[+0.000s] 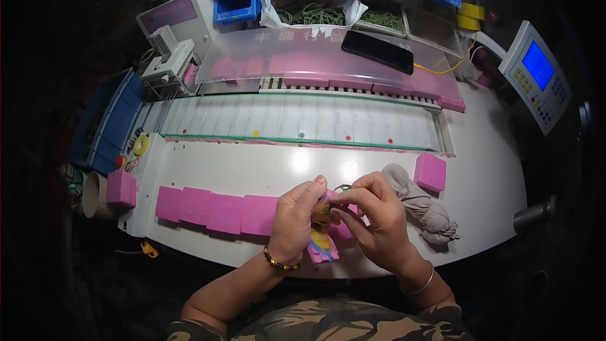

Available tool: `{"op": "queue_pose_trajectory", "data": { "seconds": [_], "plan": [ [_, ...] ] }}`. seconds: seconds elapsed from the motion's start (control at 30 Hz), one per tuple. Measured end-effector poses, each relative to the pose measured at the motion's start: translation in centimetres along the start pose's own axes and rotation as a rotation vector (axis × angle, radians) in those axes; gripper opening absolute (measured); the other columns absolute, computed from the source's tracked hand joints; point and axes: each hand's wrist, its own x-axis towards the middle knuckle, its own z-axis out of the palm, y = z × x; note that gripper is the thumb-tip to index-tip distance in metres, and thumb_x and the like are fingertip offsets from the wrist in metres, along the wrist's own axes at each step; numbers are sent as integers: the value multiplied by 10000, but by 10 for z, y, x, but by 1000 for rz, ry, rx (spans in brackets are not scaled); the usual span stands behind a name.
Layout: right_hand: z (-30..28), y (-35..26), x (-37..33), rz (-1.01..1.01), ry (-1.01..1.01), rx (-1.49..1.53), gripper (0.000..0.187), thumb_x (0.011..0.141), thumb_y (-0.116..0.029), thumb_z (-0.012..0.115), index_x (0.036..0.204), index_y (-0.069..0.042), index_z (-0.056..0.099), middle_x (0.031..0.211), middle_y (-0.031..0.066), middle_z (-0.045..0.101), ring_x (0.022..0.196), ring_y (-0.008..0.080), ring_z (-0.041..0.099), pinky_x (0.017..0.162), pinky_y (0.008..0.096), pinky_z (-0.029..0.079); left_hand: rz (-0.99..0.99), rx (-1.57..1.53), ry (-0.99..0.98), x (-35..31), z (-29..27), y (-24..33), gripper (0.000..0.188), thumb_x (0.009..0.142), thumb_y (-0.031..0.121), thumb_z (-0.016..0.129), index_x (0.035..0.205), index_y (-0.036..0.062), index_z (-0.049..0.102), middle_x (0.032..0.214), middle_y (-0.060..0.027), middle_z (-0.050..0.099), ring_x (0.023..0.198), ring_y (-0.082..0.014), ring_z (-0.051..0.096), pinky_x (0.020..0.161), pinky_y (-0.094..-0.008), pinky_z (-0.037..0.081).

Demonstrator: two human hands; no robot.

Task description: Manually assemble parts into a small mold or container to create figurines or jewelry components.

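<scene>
Close to the table's front edge, my left hand [294, 220] is closed around a small multicoloured bundle [322, 245] in pink, yellow and blue. Its lower end flares out below my fingers. My right hand [377, 216] has its thumb and fingers pinched together at the bundle's right side. A thin dark green loop [343, 187], like a rubber band, sticks up between the hands. What exactly the right fingertips grip is too small to make out. Behind the hands runs a row of pink blocks [211, 210], partly covered by them.
A twisted grey cloth [420, 205] and a pink block [430, 172] lie to the right. Farther back are a long white panel [297, 117], a phone [377, 52] on a clear cover, and a bag of green bands [315, 14]. A keypad display [538, 76] stands at right.
</scene>
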Motion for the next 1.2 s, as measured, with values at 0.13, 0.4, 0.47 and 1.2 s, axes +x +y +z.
{"op": "queue_pose_trajectory", "data": {
  "seconds": [0.13,0.4,0.47,1.2],
  "plan": [
    [0,5,-3,87,17,197,195,786,7,739,964,-54,689,881,64,550,716,159,583,592,269,465,-4,31,-9,0,5,6,372,1025,361,496,854,48,600,704,-42,623,585,-96,584,518,-218,445],
    [-8,24,-15,295,240,673,111,857,52,683,928,-10,625,862,-19,552,679,39,464,570,189,371,-5,-27,55,12,-6,5,522,1028,500,414,893,24,581,788,-91,629,577,-137,565,526,-239,459],
    [-11,27,-19,539,264,950,83,882,20,670,937,-27,628,837,-32,553,675,17,442,543,170,314,3,-41,2,7,-12,4,536,1035,484,403,942,-5,603,828,-102,640,604,-139,589,540,-247,489],
    [-3,29,-28,429,262,787,127,845,84,674,924,-6,632,913,23,568,856,90,570,795,225,472,260,442,-117,-15,-6,5,178,927,-18,609,1087,-11,686,1013,-91,670,935,-126,659,815,-245,531]
  ]
}}
